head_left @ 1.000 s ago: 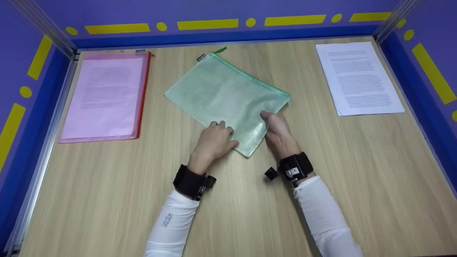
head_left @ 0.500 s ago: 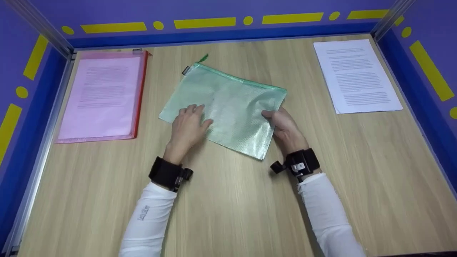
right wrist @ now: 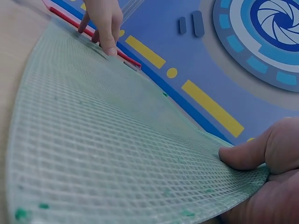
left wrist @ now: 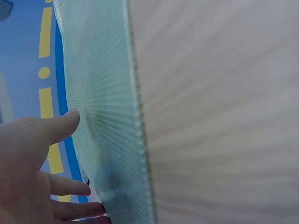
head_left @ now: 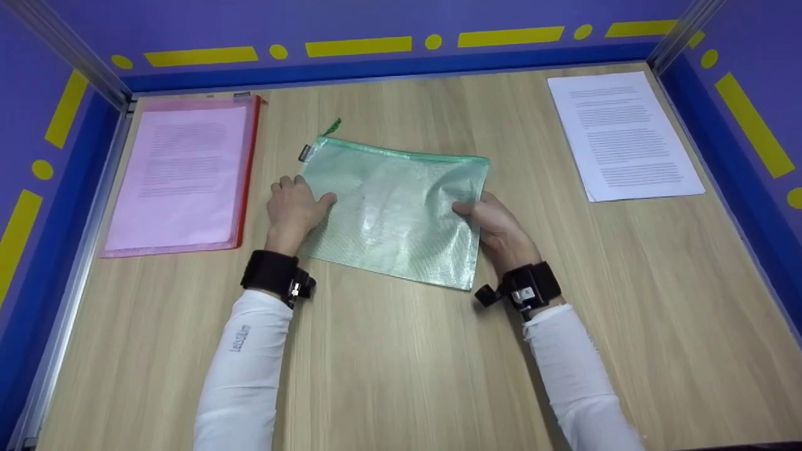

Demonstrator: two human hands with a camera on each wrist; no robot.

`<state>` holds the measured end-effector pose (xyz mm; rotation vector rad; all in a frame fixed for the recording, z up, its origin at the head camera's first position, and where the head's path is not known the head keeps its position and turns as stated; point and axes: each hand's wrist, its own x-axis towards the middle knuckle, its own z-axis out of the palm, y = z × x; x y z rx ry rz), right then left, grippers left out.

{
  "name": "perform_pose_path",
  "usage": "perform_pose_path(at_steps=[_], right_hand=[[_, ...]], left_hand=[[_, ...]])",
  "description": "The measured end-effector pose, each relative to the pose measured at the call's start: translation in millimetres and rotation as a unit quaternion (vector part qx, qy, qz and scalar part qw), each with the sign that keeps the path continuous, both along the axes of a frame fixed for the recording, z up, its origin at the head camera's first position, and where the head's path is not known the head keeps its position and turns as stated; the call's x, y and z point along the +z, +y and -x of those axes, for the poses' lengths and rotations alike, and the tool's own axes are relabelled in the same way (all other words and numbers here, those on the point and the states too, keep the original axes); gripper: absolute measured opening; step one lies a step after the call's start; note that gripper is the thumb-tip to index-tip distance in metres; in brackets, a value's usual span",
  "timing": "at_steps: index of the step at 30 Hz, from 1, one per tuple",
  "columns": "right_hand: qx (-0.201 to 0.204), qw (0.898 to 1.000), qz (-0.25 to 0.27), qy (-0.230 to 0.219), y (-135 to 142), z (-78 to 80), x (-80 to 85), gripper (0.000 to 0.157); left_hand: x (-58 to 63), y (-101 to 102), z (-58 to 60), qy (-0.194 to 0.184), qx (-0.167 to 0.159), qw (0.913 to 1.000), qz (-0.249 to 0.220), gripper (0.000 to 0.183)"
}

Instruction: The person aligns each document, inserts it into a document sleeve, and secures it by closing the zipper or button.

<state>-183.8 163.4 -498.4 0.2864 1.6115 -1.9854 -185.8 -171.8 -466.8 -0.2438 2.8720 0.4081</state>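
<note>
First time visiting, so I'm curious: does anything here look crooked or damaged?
No visible damage or spills. The green pouch sits slightly askew, its right side buckled where the right hand pinches it, probably just from handling.

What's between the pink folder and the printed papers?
In the head view, there is a green pouch, with the left hand at its left edge and the right hand pinching its right side.

Head camera: above the front edge of the desk, facing forward and down. Left wrist camera and right wrist camera: low, close to the pouch, facing across it to the wall. All views share the pouch.
</note>
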Motion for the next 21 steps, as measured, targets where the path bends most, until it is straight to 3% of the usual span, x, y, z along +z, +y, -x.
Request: perform_pose_path(at_steps=[5, 10, 16, 21], right_hand=[[0.015, 1.000, -0.006, 0.006, 1, -0.7, 0.8, 0.042], [0.019, 1.000, -0.022, 0.005, 3, -2.2, 1.0, 0.037], [0.009, 0.998, -0.053, -0.017, 8, -5.6, 2.5, 0.037], [-0.012, 0.994, -0.099, -0.048, 13, -8.5, 5.7, 0.050]], left_hand=[[0.3, 3, 1.3, 0.023, 0.014, 0.9996, 0.008, 0.083], [0.6, 1, 1.1, 0.006, 0.034, 0.9991, -0.022, 0.083], [2.1, -3, 0.2, -0.037, 0.058, 0.9902, -0.122, 0.094], [6.1, -5, -2.7, -0.055, 0.057, 0.9797, -0.184, 0.074]])
